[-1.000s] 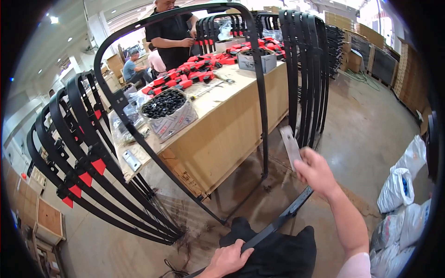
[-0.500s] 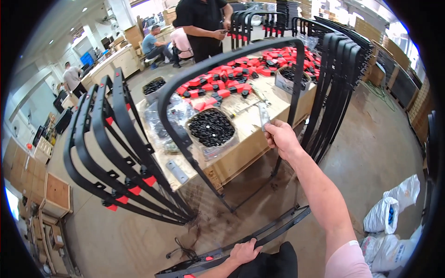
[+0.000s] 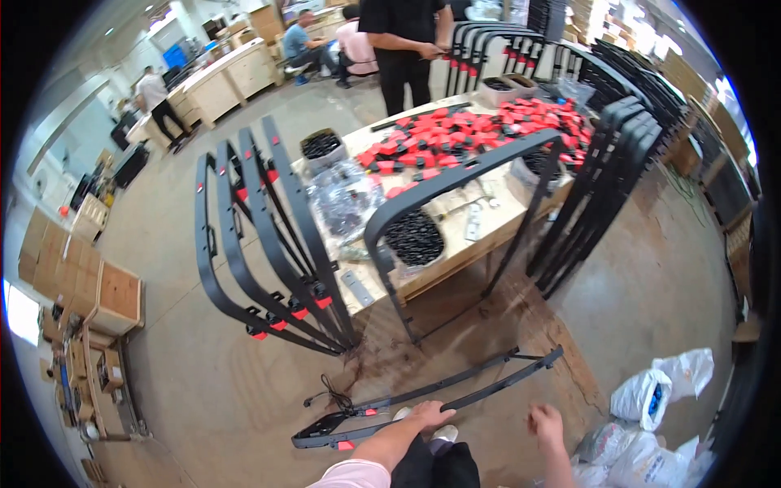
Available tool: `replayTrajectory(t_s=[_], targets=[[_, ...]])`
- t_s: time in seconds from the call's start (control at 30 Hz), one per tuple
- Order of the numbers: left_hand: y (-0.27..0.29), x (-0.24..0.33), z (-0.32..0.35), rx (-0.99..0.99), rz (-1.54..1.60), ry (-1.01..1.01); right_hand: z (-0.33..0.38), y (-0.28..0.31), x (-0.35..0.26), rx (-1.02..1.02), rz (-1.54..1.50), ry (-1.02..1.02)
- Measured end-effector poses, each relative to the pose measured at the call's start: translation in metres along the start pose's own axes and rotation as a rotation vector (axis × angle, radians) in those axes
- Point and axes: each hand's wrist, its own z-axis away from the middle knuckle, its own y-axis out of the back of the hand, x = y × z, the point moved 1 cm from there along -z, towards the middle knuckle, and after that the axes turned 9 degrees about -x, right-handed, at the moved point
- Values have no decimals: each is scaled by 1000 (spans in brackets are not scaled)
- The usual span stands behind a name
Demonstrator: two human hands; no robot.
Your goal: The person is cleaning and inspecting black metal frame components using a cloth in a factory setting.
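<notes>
My left hand (image 3: 429, 413) is closed around the near rail of a black metal frame (image 3: 480, 400), which is held low and slanting in front of my legs. A coiled black cable (image 3: 335, 394) and red pieces are on its left end. Off to the right, my right hand (image 3: 545, 424) is apart from the frame, its fingers curled with nothing visible in them. A small flat metal plate (image 3: 473, 221) lies on the wooden workbench (image 3: 508, 213). Another metal plate (image 3: 356, 288) rests at the bench's near left corner. An upright black frame (image 3: 464, 172) stands against the bench.
Several black frames (image 3: 252, 236) lean at the left, more (image 3: 598, 187) at the right. Red and black parts (image 3: 464, 134) and a container of small black pieces (image 3: 413, 237) cover the bench. White sacks (image 3: 643, 400) stand at lower right. A person (image 3: 403, 49) stands beyond the bench.
My right hand has let go of the metal plate, now on the bench, and drawn back to the lower right. My left hand stays on the frame. The view has shifted.
</notes>
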Motion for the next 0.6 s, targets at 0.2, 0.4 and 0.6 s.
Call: replayTrajectory(t_s=[0.2, 0.4, 0.6], targets=[[14, -15, 75, 2, -16, -89, 158, 109, 158, 355, -195, -271], [54, 35, 115, -60, -105, -146, 246, 65, 249, 561, -112, -262], [78, 109, 130, -264, 82, -92, 291, -34, 326, 521, 405, -335]])
